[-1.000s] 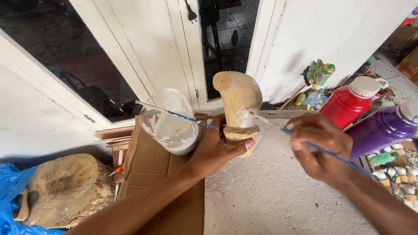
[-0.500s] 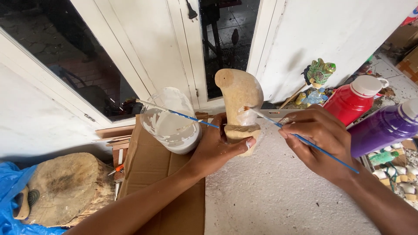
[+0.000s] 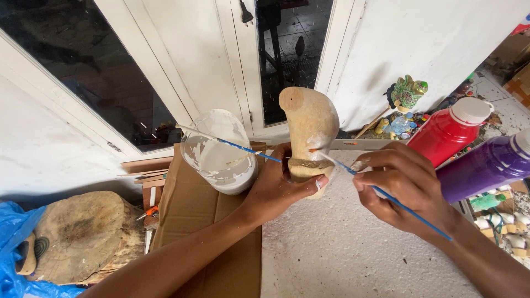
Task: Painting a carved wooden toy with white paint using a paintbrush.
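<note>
Gripping the carving [image 3: 310, 129], left hand [image 3: 279, 185] fingers closed; right hand [image 3: 400, 185] fingers pinch a brush [image 3: 386, 196] touching it.

Pale tan carved wooden figure [image 3: 309, 129], 12 o'clock of centre: bare wood, white smears on its right flank, darker brown band low down. Thin blue-handled paintbrush [image 3: 406, 208] at 3 o'clock, tip whitish. Second blue-handled brush [image 3: 243, 148] lies across the clear plastic cup [image 3: 221, 152] at 10 o'clock; cup walls streaked white, white paint inside. Red squeeze bottle with white cap [image 3: 450, 132] at 2 o'clock. Purple bottle with white cap [image 3: 488, 164] beside it. Green patterned figurine [image 3: 407, 92] at 1 o'clock. Brown cardboard sheet [image 3: 193, 221]. Blue plastic sheet [image 3: 14, 243] at 8 o'clock.
</note>
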